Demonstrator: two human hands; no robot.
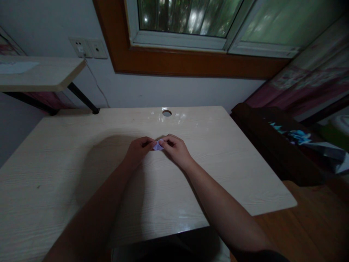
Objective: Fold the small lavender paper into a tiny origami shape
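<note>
A small piece of folded purple paper (157, 146) is held between my two hands, over the middle of the pale wood-grain table (174, 196). My left hand (139, 150) pinches its left side between thumb and fingers. On the other side, my right hand (175, 148) grips the paper's right edge, thumb on top. The fingertips cover parts of the paper, so its full shape is hidden. Both forearms reach in from the lower edge of the view.
A round cable hole (167, 113) lies near the table's back edge. At the left stands a raised shelf (40, 80) on black legs. The window (185, 40) is behind the table. A dark brown piece of furniture (272, 145) with blue items (298, 137) stands right.
</note>
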